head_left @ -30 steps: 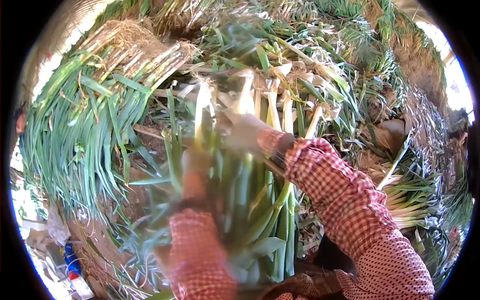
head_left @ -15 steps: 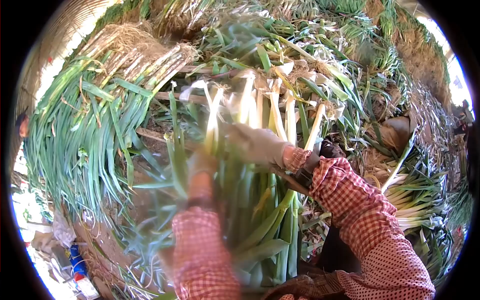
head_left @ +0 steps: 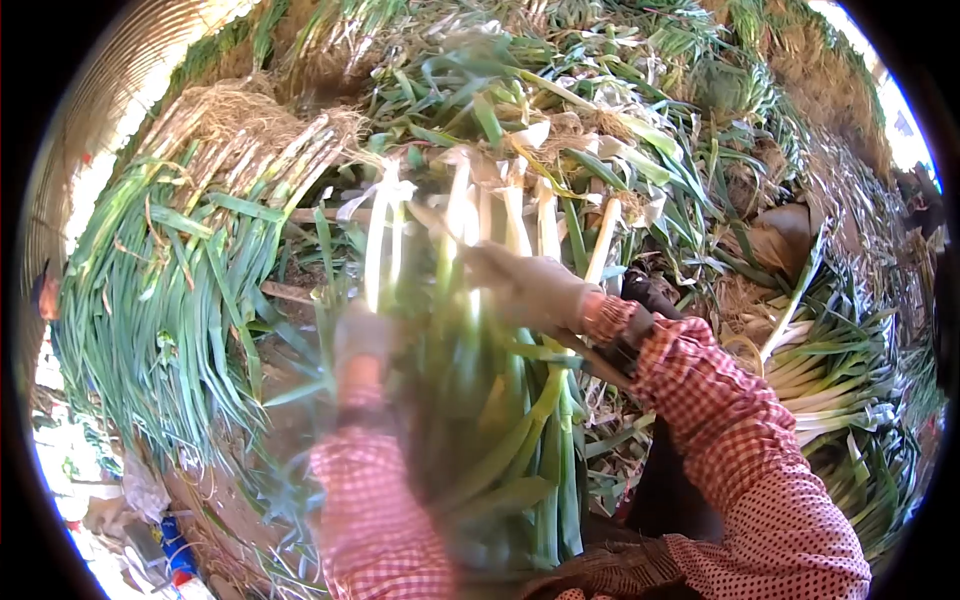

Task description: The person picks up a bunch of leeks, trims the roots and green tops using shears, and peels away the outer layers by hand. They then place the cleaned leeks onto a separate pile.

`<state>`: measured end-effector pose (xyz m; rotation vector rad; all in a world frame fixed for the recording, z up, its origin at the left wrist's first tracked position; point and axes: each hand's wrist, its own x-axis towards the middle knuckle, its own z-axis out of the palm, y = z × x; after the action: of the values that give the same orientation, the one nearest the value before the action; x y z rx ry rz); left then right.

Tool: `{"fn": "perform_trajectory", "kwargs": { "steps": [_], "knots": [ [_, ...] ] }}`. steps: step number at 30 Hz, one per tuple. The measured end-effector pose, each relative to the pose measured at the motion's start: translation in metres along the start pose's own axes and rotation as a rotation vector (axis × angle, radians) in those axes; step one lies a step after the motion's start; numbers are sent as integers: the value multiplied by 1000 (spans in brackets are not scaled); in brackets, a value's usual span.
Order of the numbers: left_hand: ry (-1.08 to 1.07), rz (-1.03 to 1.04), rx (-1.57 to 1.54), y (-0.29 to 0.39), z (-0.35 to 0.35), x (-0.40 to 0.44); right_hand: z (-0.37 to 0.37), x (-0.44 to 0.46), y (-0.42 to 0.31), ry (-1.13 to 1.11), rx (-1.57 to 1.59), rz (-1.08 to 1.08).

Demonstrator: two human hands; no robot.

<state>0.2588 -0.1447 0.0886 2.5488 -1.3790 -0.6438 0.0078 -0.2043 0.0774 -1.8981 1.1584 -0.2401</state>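
Observation:
My left hand [head_left: 362, 335], in a pale glove and smeared by motion, is closed round the green part of a few leeks [head_left: 375, 245]. Their white ends point away from me. My right hand [head_left: 530, 285], also gloved, is over a row of other leeks [head_left: 515, 210] just to the right. Its fingertips are blurred, and a thin brownish streak by them is too smeared to make out. Long green leaves [head_left: 510, 450] from this row run down towards my lap.
A large heap of rooted leeks [head_left: 190, 270] lies at the left. Behind the row is a pile of loose leaves and trimmings [head_left: 570, 110]. Whiter, cleaned leeks [head_left: 825, 385] lie at the right. A blue and red object [head_left: 177, 550] is at the lower left.
My left hand has shifted left, and the leeks in it have moved along, now apart from the row. My right hand has stayed over the row. The view has turned slightly.

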Motion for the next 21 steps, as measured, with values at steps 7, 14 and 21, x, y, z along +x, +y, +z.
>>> {"fn": "perform_trajectory", "kwargs": {
  "steps": [7,14,21],
  "knots": [
    [-3,97,185,22,38,-5,-23,-63,20,78,50,118],
    [-31,105,193,34,39,-26,-34,-92,41,66,163,217],
    [24,67,244,47,45,-41,-25,-117,91,193,164,122]
  ]
}}
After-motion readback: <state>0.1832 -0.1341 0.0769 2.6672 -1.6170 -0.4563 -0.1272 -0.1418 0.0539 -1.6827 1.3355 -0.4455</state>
